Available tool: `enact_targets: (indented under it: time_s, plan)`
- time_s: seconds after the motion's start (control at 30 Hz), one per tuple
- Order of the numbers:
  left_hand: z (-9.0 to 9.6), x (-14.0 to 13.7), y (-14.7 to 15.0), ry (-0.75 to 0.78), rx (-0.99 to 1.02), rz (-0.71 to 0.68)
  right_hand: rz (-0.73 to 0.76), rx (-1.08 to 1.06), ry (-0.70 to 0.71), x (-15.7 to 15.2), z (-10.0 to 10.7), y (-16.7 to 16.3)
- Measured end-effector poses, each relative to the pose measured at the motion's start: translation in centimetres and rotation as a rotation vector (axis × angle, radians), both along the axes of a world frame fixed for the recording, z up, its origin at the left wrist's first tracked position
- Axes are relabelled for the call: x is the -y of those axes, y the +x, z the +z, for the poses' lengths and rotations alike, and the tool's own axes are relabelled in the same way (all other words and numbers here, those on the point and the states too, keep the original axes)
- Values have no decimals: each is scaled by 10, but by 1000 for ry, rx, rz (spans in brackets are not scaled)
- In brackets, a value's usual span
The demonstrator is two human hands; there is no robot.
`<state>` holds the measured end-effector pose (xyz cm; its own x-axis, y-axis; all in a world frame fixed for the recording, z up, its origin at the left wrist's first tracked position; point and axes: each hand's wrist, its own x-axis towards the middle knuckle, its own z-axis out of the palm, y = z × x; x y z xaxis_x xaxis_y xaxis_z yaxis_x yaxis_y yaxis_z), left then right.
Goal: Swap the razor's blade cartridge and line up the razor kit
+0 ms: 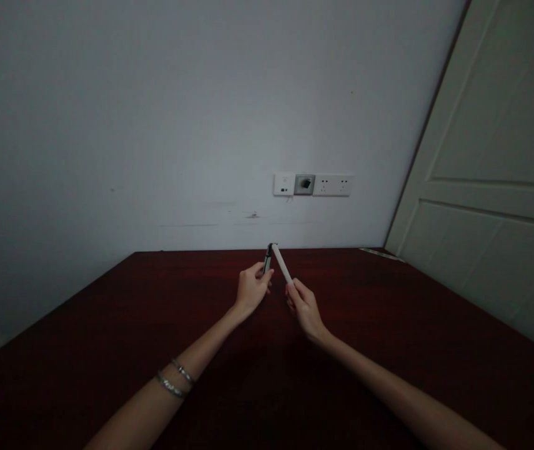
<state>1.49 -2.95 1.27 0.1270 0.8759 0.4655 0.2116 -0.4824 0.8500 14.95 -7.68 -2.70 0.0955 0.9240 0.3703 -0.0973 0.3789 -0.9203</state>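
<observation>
My left hand (252,289) is closed around a slim black-and-silver stick (267,259), which points up and away from me; its exact kind is too small to tell. In my right hand (303,306) is a plain white candle-like stick (281,262), gripped near its lower end and leaning to the left. The far tips of the two meet or nearly meet above the table's back edge, forming an upside-down V. I cannot tell whether they touch, and no flame shows. Two silver bracelets (171,384) circle my left forearm.
Both forearms reach over a dark red wooden table (107,350). Behind it rises a pale wall (177,112) with scuff marks and a row of sockets (332,185). A white panelled door (496,187) stands at the right, and a thin strip (382,254) lies at the back right edge.
</observation>
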Motion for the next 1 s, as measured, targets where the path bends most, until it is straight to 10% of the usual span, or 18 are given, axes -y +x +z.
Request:
enact_targets:
  time_s: [0.43, 1.0]
  plan:
    - [29, -4, -13, -564, 129, -186, 129, 274, -3, -60, 68, 71]
    - [19, 1, -4, -539, -1, -196, -169, 610, 69, -69, 71, 83]
